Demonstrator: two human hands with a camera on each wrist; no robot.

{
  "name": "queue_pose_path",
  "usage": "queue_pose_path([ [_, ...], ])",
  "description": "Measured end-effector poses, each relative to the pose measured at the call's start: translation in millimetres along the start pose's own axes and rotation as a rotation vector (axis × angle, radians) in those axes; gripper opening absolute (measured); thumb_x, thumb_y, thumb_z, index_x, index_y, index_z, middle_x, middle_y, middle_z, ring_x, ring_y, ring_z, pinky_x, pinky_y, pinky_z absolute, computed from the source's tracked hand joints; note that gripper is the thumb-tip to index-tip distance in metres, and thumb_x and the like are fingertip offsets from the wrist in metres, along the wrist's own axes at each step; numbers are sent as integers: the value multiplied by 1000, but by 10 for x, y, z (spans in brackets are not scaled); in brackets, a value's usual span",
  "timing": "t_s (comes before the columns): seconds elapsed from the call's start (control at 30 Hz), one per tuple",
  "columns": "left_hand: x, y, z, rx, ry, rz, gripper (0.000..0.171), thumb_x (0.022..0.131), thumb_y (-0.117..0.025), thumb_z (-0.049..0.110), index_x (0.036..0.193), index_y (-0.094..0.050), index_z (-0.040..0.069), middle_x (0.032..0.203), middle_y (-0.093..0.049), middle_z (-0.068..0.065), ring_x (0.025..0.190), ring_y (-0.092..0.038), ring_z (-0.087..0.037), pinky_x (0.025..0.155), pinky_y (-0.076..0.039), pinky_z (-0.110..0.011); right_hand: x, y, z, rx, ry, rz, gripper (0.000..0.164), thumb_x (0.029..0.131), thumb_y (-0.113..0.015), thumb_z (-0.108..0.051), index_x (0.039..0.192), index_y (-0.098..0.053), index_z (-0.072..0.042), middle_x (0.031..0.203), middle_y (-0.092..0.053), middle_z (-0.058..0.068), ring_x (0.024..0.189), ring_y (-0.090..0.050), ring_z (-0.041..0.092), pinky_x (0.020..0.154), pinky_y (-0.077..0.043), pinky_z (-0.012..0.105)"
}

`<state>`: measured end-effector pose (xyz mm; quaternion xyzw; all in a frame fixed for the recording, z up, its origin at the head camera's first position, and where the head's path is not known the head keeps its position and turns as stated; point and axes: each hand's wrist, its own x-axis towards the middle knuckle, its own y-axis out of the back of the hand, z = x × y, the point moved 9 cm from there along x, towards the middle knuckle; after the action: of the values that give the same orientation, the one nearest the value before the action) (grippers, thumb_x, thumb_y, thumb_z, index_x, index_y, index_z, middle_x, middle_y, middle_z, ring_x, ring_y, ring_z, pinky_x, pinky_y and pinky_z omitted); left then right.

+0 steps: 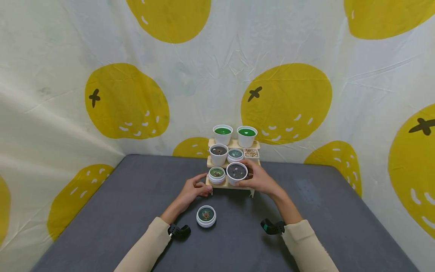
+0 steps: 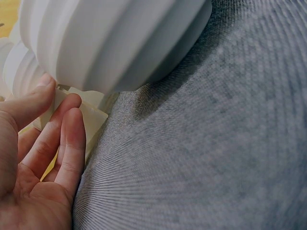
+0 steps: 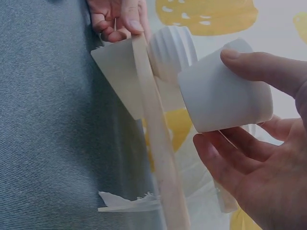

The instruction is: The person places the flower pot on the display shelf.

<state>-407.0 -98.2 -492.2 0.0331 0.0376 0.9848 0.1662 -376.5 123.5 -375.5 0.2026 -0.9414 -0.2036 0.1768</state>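
Observation:
My right hand (image 1: 259, 178) grips a smooth white pot (image 3: 225, 91) with a dark grey speckled top, thumb on one side and fingers on the other. In the right wrist view this pot is tilted and apart from the plank of the wooden tiered stand (image 3: 160, 143). At the stand's front left corner, my left hand (image 1: 191, 192) pinches the lowest step between thumb and fingers. Beside it on that step sits a ribbed white pot (image 1: 216, 175) with a green top. Another ribbed pot (image 1: 205, 216) with a dark green top stands on the table, in front of the stand.
Two white pots with bright green tops (image 1: 222, 135) stand on the top step. The middle step bears a brown-topped pot (image 1: 218, 155), a small blue-green-topped pot (image 1: 235, 155) and a square pot of pebbles (image 1: 251, 154). Behind hangs a fruit-patterned curtain (image 1: 204, 94) by the grey table (image 1: 142, 189).

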Motion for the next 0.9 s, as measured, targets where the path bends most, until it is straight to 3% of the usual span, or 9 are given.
queue_pose_path([
  [0.47,-3,-3,-4,1,-2,-1,72,93,-79,19,156,-45,11,93,-78,-6,83,-73,-16,77,-63,-29,23,-57,190,-83,-100,59,71,79,-88,-7,139,-52,7,135,-59,26,122,-63,40,101,-55,49],
  [0.9,0,3,-10,7,-5,3,70,93,-78,19,155,-46,11,93,-78,-6,84,-73,-18,77,-62,-29,7,-55,229,-91,-143,106,70,80,-88,-8,136,-50,9,134,-61,28,122,-65,41,100,-57,49],
])
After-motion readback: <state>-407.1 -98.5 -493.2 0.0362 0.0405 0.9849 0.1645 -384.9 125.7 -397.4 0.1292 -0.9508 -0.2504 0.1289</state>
